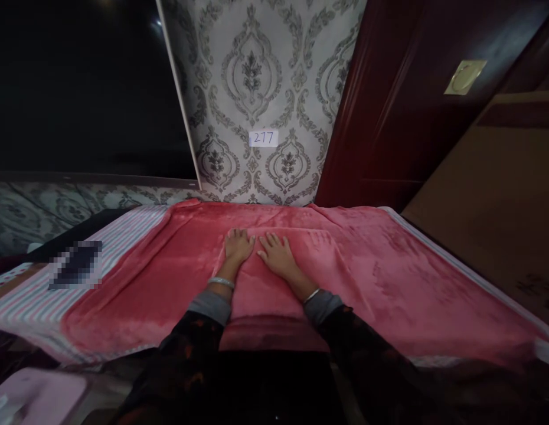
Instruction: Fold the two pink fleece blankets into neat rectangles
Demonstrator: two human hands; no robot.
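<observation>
A smaller pink plush piece of fabric [265, 295], squarish with creases, lies flat in the middle of a larger pink plush blanket [159, 283]. Whether the two are separate pieces, I cannot tell. On its far left part rests my left hand [239, 245], palm down with the fingers stretched forward. My right hand [277, 255] lies flat just beside it, fingers spread, pressing on the same fabric. Neither hand grips anything. Each wrist wears a bracelet, and the near edge of the fabric shows folds between my forearms.
Under the blanket is a striped sheet [115, 236], with a blurred-out dark object [77, 265] on its left side. A large television screen [84, 88] stands behind at left. A cardboard panel [491, 206] borders the right, near a dark red door [389, 106]. A pink stool-like surface [48, 392] sits lower left.
</observation>
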